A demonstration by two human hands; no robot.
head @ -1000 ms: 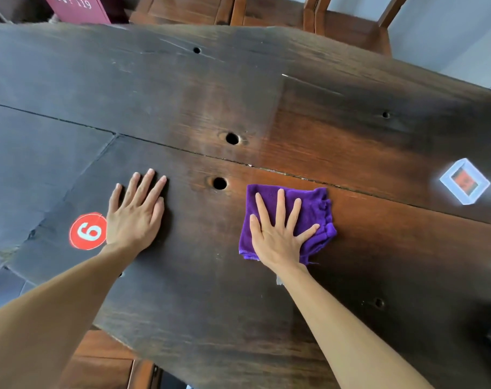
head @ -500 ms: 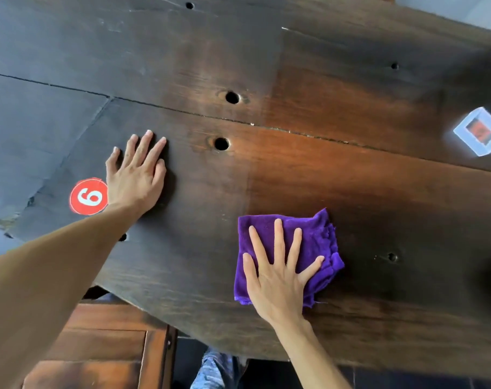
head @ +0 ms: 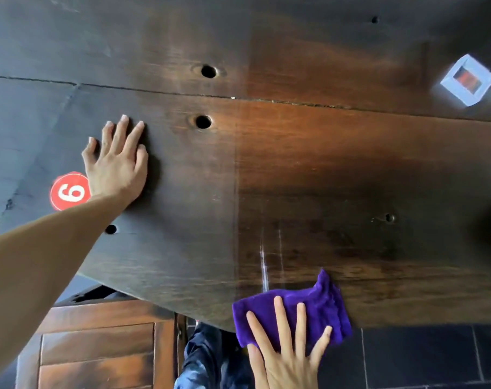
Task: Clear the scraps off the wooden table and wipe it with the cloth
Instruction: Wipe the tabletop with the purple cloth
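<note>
The dark wooden tabletop (head: pixel 309 153) is marked by round holes and a plank seam. A purple cloth (head: pixel 309 307) is pressed at its near edge under the spread right hand (head: pixel 286 357); the left hand (head: pixel 118 164) is laid flat, empty, beside a red "6" sticker (head: pixel 69 191).

Under my palms the table (head: pixel 309 169) is dark stained wood, grainy, with a soft sheen and pale scratches. The cloth (head: pixel 317 307) beneath my right hand (head: pixel 286 357) is fuzzy purple fabric, matt. The red sticker (head: pixel 68 192) looks smooth.

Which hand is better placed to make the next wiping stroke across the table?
Right. The right hand lies flat on the purple cloth at the table's near edge; the left hand rests on bare wood beside the red sticker.
</note>
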